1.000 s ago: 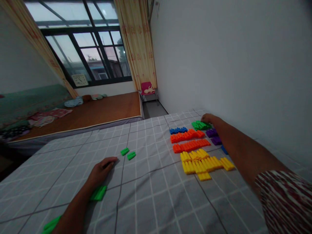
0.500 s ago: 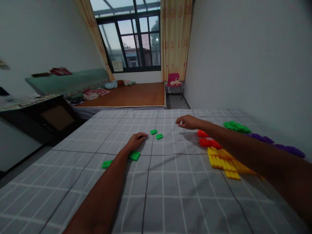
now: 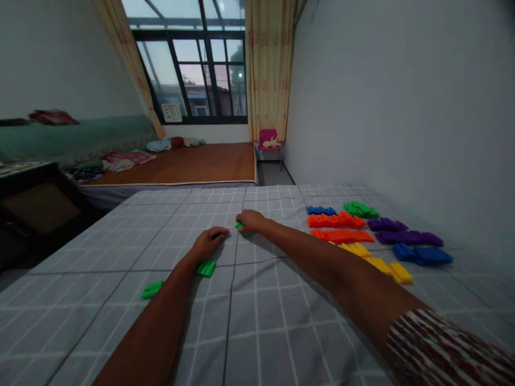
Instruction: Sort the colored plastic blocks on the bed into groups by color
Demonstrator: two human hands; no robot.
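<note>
My right hand [image 3: 250,221] reaches to the middle of the cloth-covered table, its fingers closed on a small green plastic block [image 3: 240,225]. Just left of it, my left hand [image 3: 210,241] rests on the cloth with its fingers loosely bent and a gap by the thumb; nothing shows in it. A ribbed green block [image 3: 206,268] lies beside the left wrist. Another green block [image 3: 153,289] sits farther left, partly behind the forearm. A sliver of green shows behind the left hand, too little to make out.
On the right lie grouped plastic blocks: orange-red rows [image 3: 341,235], yellow pieces [image 3: 380,265] partly behind my right arm, purple pieces [image 3: 408,238], blue pieces [image 3: 432,255] and a green pile [image 3: 361,209]. Past the table stand a bed [image 3: 201,163] and a pink chair [image 3: 268,136].
My right hand has moved left and down from above the cloth onto a green block. My left hand stays near the same blocks. The view has turned to the right, showing more blocks.
</note>
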